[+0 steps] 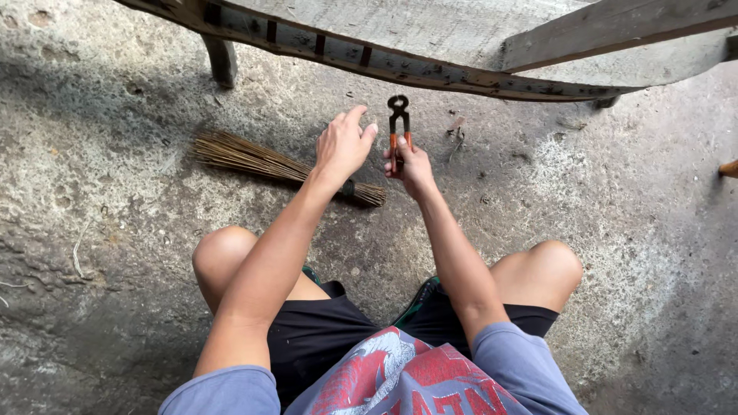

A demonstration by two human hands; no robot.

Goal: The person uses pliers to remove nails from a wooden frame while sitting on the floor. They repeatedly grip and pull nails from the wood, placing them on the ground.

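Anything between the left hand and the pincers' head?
Nothing visible. The left hand is open beside the pincers, which the right hand holds upright by the orange handles; only bare concrete floor shows in the gap.

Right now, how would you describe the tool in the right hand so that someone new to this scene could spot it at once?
Start at the long weathered wooden frame across the top, above the concrete floor. Just below its middle, the right hand holds pincers upright, beside the open left hand. Unlike the straw broom lying behind the left hand, they are metal, with orange handles and a dark rounded head.
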